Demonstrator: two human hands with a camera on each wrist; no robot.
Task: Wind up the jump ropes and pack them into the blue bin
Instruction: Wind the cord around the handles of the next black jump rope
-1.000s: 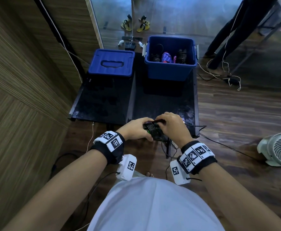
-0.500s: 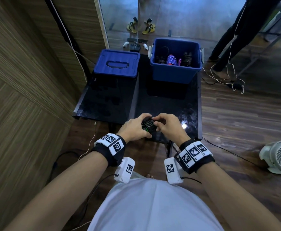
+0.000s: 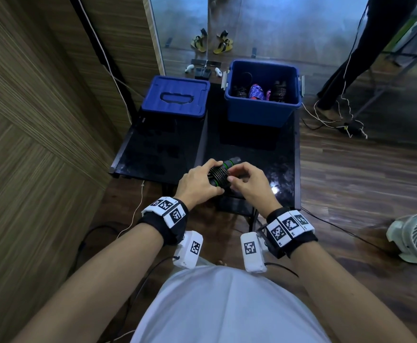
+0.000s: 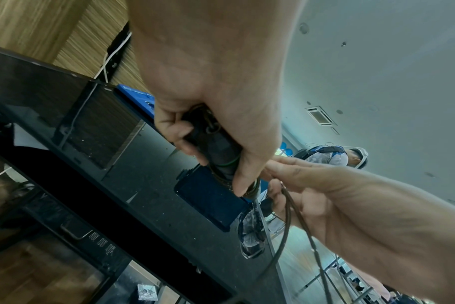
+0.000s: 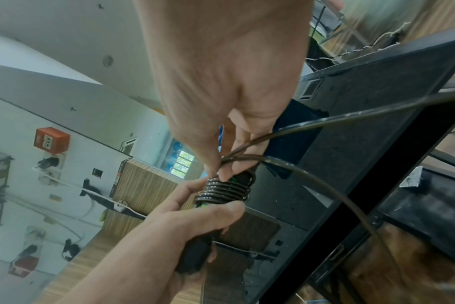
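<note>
Plainly the winding step is in hand: from the head view, the left hand (image 3: 197,184) wraps around the black jump-rope handles with green rings (image 3: 223,169), held together as a bundle over the near edge of the glossy black table (image 3: 284,149), while the right hand (image 3: 249,181) sits just beside it on the right, fingertips pinched at the coils. At the far right of the table stands the open blue plastic bin (image 3: 261,110), with several wound ropes already lying inside; the blue bin lid (image 3: 175,95) rests to its left. In the left wrist view, the left hand (image 4: 216,123) is clenched on the handle bundle, thumb pressing the coils, and the thin dark rope cord (image 4: 288,216) trails loose across the right hand's (image 4: 325,195) palm. In the right wrist view, the right hand (image 5: 229,133) pinches the cord (image 5: 312,181) between thumb and fingertips right against the tight turns already laid, with a long slack length running off to the near right. Judging by that slack, several turns remain; the next move calls for steady tension, then carrying the bundle to the far bin.
</note>
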